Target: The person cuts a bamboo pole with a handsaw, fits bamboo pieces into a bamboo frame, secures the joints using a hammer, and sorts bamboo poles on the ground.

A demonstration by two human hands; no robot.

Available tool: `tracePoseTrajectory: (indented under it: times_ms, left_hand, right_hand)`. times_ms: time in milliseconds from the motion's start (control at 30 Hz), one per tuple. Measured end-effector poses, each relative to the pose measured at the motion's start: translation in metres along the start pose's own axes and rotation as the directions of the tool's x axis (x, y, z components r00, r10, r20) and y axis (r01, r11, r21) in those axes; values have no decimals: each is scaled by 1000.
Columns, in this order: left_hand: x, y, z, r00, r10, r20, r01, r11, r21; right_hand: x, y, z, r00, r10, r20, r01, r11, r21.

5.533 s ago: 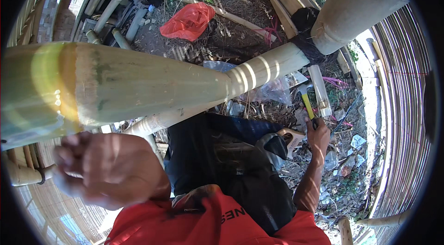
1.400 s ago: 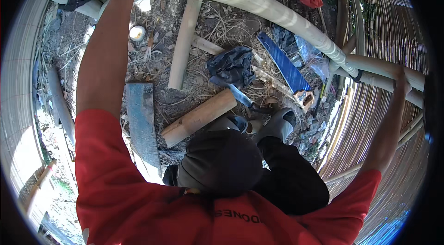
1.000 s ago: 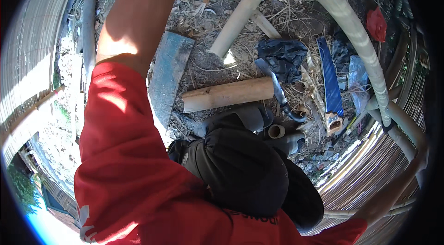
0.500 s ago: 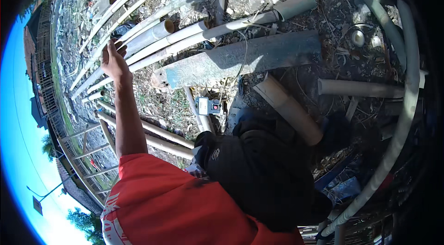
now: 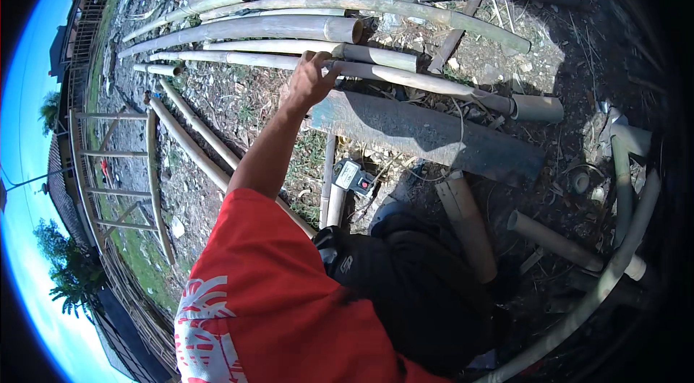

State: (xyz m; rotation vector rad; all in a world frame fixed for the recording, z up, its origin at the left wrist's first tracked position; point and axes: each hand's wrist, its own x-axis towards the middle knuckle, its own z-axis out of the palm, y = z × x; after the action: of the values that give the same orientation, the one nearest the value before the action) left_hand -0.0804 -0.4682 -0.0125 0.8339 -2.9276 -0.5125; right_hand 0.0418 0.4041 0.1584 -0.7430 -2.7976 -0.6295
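My left hand [image 5: 311,82] reaches out from a red sleeve, its fingers curled over a long, pale bamboo pole [image 5: 405,79]. The palm side is hidden, and the far end of this pole runs left across the ground. At its right end the pole meets a short, wide bamboo piece [image 5: 538,108]. Just beyond the hand lie another bamboo pole [image 5: 383,56] and a thicker grey one [image 5: 267,29] with an open hollow end. A weathered plank [image 5: 434,130] with a bluish patch sits on the near side of the hand. My right hand is out of view.
A small grey and black device [image 5: 354,179] with a red button rests near my dark-clad legs. Bamboo offcuts [image 5: 466,220] lie to the right, beside a long curved pole [image 5: 607,282]. At left stands a bamboo frame [image 5: 119,153] with rungs.
The view has swung left. My left hand has moved rightward along the poles, from near the thick hollow one to the pale pole by the plank, and its fingers have closed over it.
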Motion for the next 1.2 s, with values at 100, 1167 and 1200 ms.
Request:
tracePoseTrajectory:
  times_ms: [100, 1167, 1200]
  left_hand:
    - [34, 41, 19, 999, 34, -25, -31, 993, 117]
    - [-487, -133, 60, -206, -912, 355, 929, -296, -222]
    - [-461, -118, 51, -205, -961, 187, 969, -226, -101]
  right_hand:
    - [2, -7, 1, 1000, -25, 1, 25, 999, -48]
    - [80, -98, -13, 877, 269, 398, -114, 922, -371]
    - [72, -104, -21, 873, 287, 393, -126, 913, -387]
